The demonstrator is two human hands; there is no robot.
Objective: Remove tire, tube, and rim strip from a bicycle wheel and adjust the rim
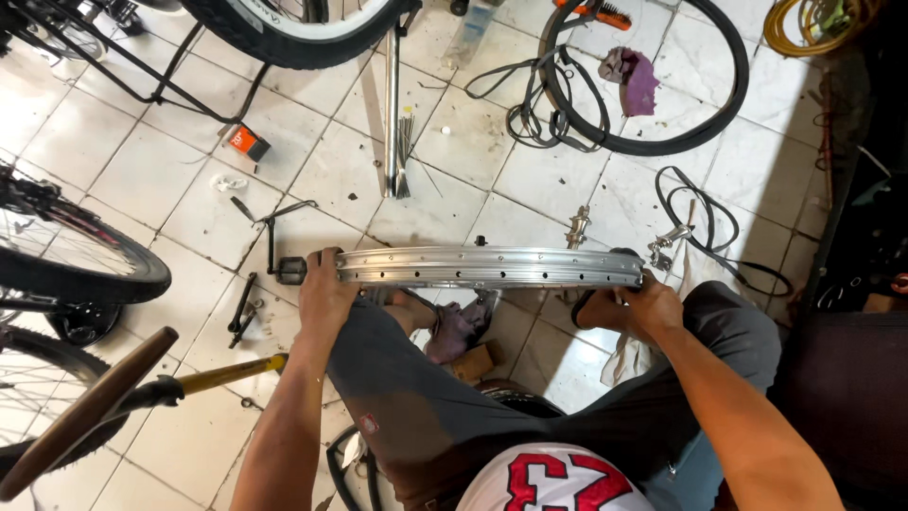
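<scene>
A bare silver bicycle rim [487,267] with spoke holes lies edge-on across my knees. My left hand [324,293] grips its left end, fingers wrapped around the metal. My right hand [636,305] holds the right end, thumb along the rim's edge. I sit with grey trousers and a white shirt showing below. A metal wheel hub [577,227] stands on the floor just beyond the rim.
Tiled floor [161,170] littered with parts: a black tyre [662,85] with a purple rag and inner tubes at the back, a bundle of spokes [405,151], a crank with pedal [279,246], bicycle wheels [85,274] on the left, a yellow-handled tool [227,375].
</scene>
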